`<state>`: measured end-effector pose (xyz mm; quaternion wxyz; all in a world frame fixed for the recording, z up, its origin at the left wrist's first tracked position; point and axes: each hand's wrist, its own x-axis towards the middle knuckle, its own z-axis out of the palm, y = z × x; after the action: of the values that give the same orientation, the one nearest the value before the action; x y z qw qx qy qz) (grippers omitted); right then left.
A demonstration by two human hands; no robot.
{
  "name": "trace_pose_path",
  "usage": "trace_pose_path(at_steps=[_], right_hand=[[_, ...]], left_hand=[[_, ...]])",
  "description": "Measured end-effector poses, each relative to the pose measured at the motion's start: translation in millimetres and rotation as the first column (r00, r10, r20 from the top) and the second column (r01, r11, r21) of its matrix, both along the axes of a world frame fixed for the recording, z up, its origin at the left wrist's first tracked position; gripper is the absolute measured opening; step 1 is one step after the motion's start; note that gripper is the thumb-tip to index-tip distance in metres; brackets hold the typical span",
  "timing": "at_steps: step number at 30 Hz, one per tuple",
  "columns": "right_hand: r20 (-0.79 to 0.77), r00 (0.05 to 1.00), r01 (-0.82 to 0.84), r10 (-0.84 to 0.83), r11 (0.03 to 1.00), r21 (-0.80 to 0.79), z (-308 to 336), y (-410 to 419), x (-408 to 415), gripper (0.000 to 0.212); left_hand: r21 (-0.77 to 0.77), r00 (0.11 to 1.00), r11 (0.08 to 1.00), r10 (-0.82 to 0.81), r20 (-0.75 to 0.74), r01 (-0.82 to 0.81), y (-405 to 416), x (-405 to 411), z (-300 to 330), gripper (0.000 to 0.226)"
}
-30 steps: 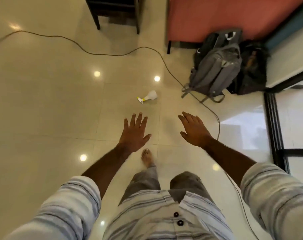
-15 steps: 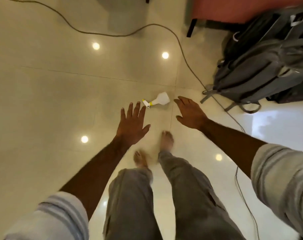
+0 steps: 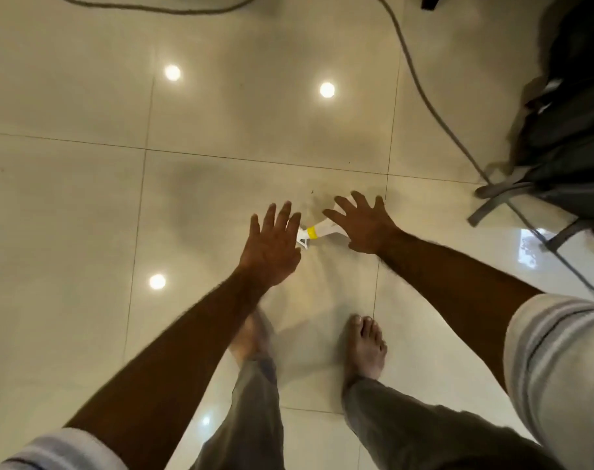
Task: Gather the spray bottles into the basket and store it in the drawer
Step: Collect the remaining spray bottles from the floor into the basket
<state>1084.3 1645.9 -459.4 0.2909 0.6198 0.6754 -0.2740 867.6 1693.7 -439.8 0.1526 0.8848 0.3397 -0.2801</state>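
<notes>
A small white spray bottle (image 3: 322, 229) with a yellow collar lies on its side on the cream tiled floor, nozzle pointing left. My right hand (image 3: 363, 223) hovers over its body with fingers spread, hiding most of it; whether it touches the bottle is unclear. My left hand (image 3: 271, 245) is open just left of the nozzle, fingers apart, holding nothing. No basket or drawer is in view.
A grey backpack (image 3: 567, 144) with loose straps sits at the right edge. A grey cable (image 3: 421, 79) runs across the floor from the top towards the backpack. My bare feet (image 3: 365, 347) stand just behind the bottle.
I have stepped closer and bent down; the bottle is now between my hands. My right hand has moved over its body, and my left hand has come up beside its nozzle.
</notes>
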Motion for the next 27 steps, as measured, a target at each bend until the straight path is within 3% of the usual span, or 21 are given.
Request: trace_pose_path(at_steps=[6,9,10,11,12,14,15,19,21,24,27], right_hand=[[0.018,1.0,0.022,-0.023,0.999,0.038,-46.1,6.2,-0.5,0.077],[-0.149,0.931,0.323,-0.333,0.942,-0.085,-30.5,6.2,-2.6,0.074],[-0.241,0.849,0.442,-0.47,0.882,-0.164,-18.0,4.2,-4.7,0.074],[-0.326,0.75,0.523,-0.575,0.818,-0.24,-1.5,0.3,-9.8,0.074],[-0.394,0.654,0.573,-0.646,0.763,-0.299,19.5,-4.2,-16.8,0.075],[-0.488,0.538,0.593,-0.687,0.72,-0.36,66.5,-14.4,-34.6,0.078],[-0.519,0.514,0.584,-0.683,0.722,-0.371,93.3,-21.5,-45.0,0.079],[-0.578,0.466,0.589,-0.67,0.722,-0.363,218.2,-40.5,-70.9,0.083],[-0.577,0.544,0.54,-0.609,0.781,-0.315,288.3,-43.1,-80.9,0.083],[-0.546,0.696,0.459,-0.467,0.873,-0.162,388.2,-40.0,-103.3,0.073],[-0.655,0.63,0.441,-0.417,0.887,-0.141,482.2,-30.1,-124.7,0.058]], left_hand=[[-0.126,0.983,0.978,0.173,0.061,-0.164,19.3,-14.7,-43.3,0.074],[-0.294,0.897,0.902,0.385,0.216,-0.316,17.9,-26.5,-33.8,0.073],[-0.381,0.822,0.828,0.518,0.237,-0.412,15.4,-27.4,-23.7,0.074],[-0.49,0.704,0.691,0.682,0.199,-0.531,11.3,-27.7,-7.4,0.074],[-0.604,0.545,0.495,0.83,0.116,-0.625,6.0,-26.9,13.1,0.073],[-0.776,0.217,0.082,0.974,-0.072,-0.625,-5.5,-23.3,60.5,0.059],[-0.815,0.115,-0.022,0.987,-0.108,-0.579,-12.1,-24.3,89.1,0.05],[-0.822,-0.042,-0.028,0.999,-0.005,-0.569,-25.3,-43.3,213.1,0.026],[-0.795,-0.054,-0.004,0.998,0.036,-0.607,-31.2,-55.9,282.8,0.017],[-0.719,-0.014,0.137,0.98,0.2,-0.682,-43.2,-69.9,387.7,0.014],[-0.616,0.0,0.269,0.916,0.401,-0.741,-52.7,-81.5,486.1,0.026]])
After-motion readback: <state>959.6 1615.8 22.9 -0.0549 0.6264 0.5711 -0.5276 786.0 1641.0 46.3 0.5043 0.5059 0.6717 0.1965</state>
